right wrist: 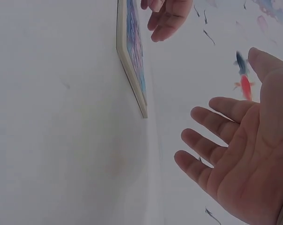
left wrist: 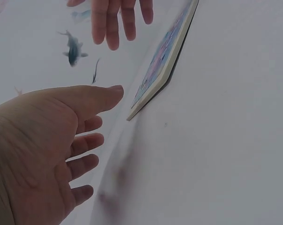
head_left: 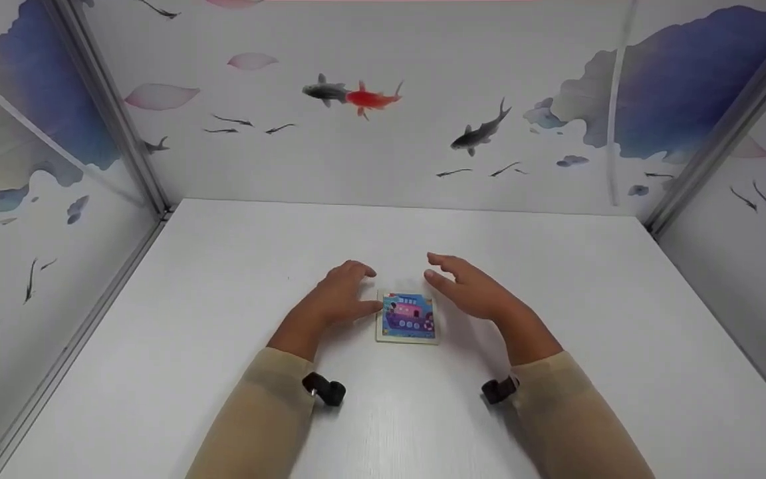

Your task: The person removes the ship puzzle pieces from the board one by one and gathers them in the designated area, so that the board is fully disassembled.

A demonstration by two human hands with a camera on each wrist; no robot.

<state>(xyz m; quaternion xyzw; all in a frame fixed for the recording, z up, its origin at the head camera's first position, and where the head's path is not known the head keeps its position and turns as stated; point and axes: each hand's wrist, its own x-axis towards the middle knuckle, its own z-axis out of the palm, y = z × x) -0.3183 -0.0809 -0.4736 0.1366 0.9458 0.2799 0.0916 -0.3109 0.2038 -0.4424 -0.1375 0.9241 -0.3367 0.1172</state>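
A small square picture puzzle board [head_left: 409, 317] with a pale rim lies flat on the white table, showing a pink and purple ship on blue. My left hand [head_left: 341, 293] hovers at its left side, thumb near the board's left edge; whether they touch I cannot tell. In the left wrist view that hand [left wrist: 48, 145] has its fingers loosely bent with nothing between them. On the other side my right hand [head_left: 473, 286] is held above the table, apart from the board. The right wrist view shows this hand [right wrist: 244, 150] with fingers spread and palm bare.
The white table [head_left: 223, 253] is bounded by a back wall [head_left: 383, 166] and two side panels printed with fish and lotus leaves. Metal posts [head_left: 117, 106] stand at the corners. A black device [head_left: 324, 389] is strapped to each wrist.
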